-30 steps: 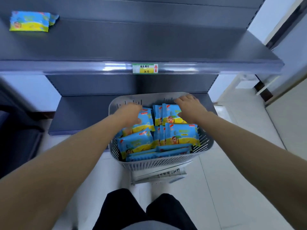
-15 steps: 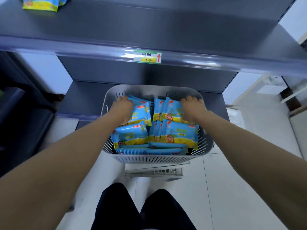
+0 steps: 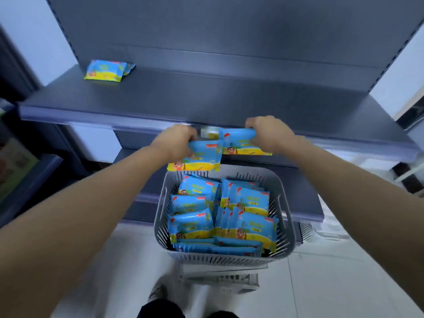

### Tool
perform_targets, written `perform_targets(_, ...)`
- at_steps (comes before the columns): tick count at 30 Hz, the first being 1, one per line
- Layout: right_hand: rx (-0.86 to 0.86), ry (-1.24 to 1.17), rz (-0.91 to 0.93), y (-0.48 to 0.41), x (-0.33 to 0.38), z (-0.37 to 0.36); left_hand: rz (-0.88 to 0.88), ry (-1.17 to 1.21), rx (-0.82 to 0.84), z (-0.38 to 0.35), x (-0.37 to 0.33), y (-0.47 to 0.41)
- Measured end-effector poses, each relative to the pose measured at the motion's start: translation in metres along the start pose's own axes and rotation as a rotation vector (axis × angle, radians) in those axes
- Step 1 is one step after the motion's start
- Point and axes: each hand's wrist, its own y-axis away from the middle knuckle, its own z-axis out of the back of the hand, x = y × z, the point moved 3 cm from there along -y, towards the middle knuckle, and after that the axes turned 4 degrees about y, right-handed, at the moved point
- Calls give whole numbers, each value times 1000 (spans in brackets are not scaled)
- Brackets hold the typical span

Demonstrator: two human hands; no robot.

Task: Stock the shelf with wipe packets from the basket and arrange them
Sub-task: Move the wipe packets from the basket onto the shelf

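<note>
**Two packets in hand, shelf next**

The grey shelf (image 3: 229,99) runs wide above and beyond the basket (image 3: 284,216), and most of its board is bare. The basket is packed with wipe packets (image 3: 250,200), some flat and some on edge. Above the basket's far rim, the left hand (image 3: 176,141) grips the left packet (image 3: 197,159) by its top edge, fingers curled over it. The right hand (image 3: 268,131) clamps the right packet (image 3: 241,143) the same way, slightly higher. This looks like the carry step. Next, both packets likely need to go up and forward onto the board and be set in a row. Each is blue with a yellow band, flat and soft-looking. The shelved packets (image 3: 105,71) lie well up and left of the basket.
</note>
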Motion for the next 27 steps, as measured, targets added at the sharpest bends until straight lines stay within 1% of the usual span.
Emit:
perform_targets(5, -117, -7, 73, -56, 49, 55, 30, 86, -197, 75, 38, 1)
perform_targets(9, -148, -77, 149, -104, 101, 76, 25, 170, -268, 112, 89, -6)
perform_targets(13, -183, -168, 190, -166, 159, 86, 48, 230, -280, 141, 161, -22)
perform_targets(16, -151, -245, 199, -222, 205, 86, 98, 271, -306, 165, 222, -39)
perform_targets(21, -123, -391, 126, -312, 275, 72, 150, 273, -298, 198, 313, -74)
perform_targets(24, -97, -523, 62, -353, 298, 55, 161, 316, -242, 204, 350, -95)
perform_targets(27, -68, -641, 66, -382, 313, 45, 158, 316, -169, 205, 373, -116)
